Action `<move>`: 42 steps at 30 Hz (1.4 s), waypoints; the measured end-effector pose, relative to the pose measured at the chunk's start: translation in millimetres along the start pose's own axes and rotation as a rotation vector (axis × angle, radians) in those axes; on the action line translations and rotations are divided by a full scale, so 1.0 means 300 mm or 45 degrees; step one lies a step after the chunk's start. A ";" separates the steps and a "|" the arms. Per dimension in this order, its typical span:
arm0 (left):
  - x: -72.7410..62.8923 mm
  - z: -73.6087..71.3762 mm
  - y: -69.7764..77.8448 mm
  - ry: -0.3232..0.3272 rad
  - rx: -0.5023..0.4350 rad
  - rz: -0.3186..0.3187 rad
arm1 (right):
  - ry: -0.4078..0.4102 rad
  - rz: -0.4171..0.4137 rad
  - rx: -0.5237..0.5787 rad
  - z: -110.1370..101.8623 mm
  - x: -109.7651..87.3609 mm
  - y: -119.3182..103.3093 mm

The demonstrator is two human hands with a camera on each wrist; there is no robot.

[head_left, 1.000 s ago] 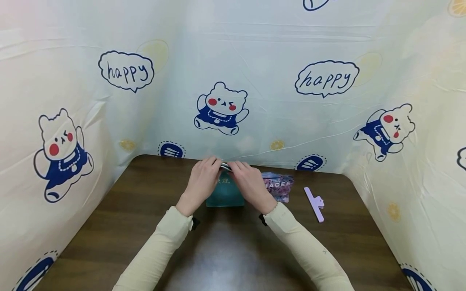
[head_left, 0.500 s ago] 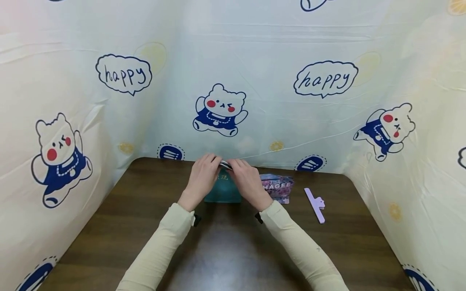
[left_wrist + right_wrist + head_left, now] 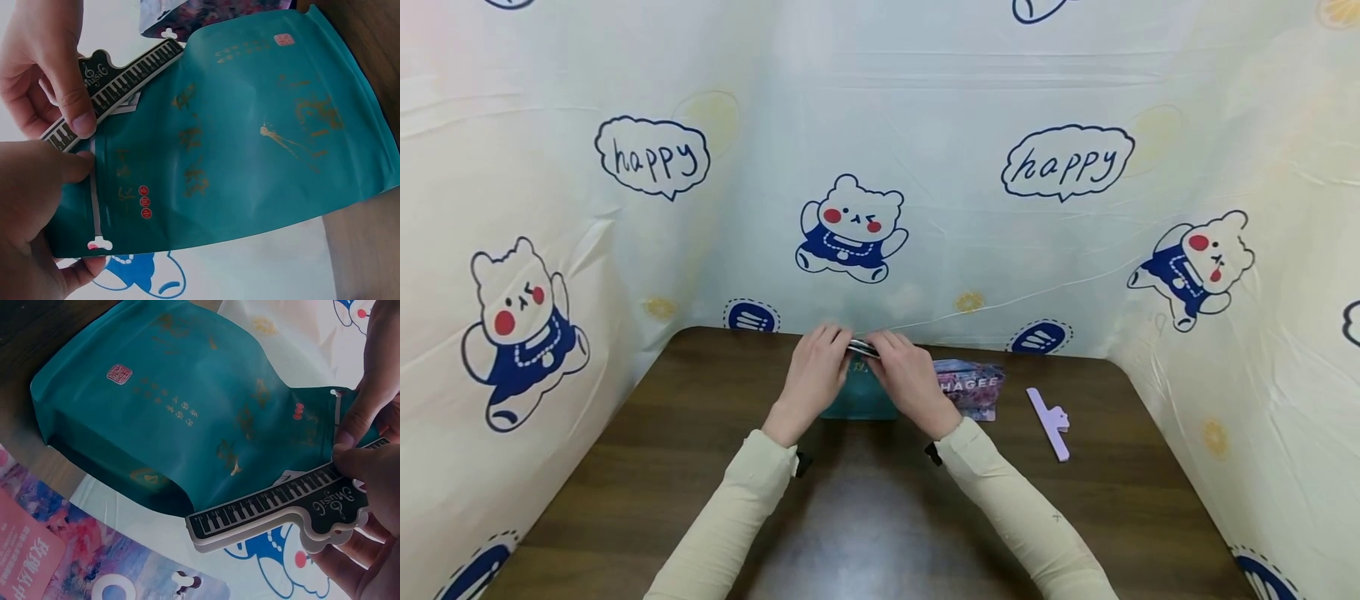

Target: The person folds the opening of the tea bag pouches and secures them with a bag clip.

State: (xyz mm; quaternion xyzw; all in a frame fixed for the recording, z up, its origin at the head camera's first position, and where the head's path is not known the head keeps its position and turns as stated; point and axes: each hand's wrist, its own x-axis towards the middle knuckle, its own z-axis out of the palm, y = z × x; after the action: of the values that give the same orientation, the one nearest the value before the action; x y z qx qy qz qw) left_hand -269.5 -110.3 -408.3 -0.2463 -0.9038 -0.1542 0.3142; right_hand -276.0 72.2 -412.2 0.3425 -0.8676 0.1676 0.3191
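A teal pouch (image 3: pixel 859 396) with gold writing stands near the table's back edge in the head view. My left hand (image 3: pixel 811 379) pinches one side of its top, thumb on the front, fingers behind. With my right hand (image 3: pixel 912 379) I grip the handle of a black-and-white piano-key bag clip (image 3: pixel 275 506), lettered "Music". In the left wrist view, this bag clip (image 3: pixel 119 90) slants across the pouch (image 3: pixel 237 131) by its top edge; its far end meets my left thumb. How far the clip's bars go over the pouch top cannot be seen fully.
Just right of my right hand stands a purple-pink printed pouch (image 3: pixel 973 387). Further right, a lilac bag clip (image 3: pixel 1048 425) lies flat on the brown table (image 3: pixel 865 517). A patterned cloth (image 3: pixel 955 250) hangs behind and at both sides.
The teal pouch has shifted slightly back and left with both hands, mostly in the first half second. More of the piano-key clip shows between my hands now. Both grips stay.
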 end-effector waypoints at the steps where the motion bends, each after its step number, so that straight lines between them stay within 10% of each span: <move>1: 0.000 0.000 0.002 -0.009 0.000 0.000 | -0.005 -0.004 0.006 -0.003 -0.002 0.003; 10: -0.005 -0.034 0.045 -0.103 0.015 -0.049 | -0.096 -0.026 0.128 -0.044 -0.032 0.025; 20: 0.006 0.026 0.191 0.246 -0.054 0.180 | 0.070 -0.001 0.222 -0.087 -0.156 0.143; 33: 0.006 0.207 0.378 0.009 0.016 0.172 | 0.035 0.178 0.002 -0.089 -0.294 0.327; 42: 0.042 0.340 0.414 -0.100 -0.021 0.101 | 0.024 0.191 -0.097 -0.103 -0.345 0.403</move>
State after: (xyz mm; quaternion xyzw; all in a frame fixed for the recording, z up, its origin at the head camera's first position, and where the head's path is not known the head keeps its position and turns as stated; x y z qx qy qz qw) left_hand -260.8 41.7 -461.9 -0.2902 -0.9037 -0.1393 0.2823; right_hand -289.2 224.2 -467.3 0.2625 -0.8936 0.1611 0.3265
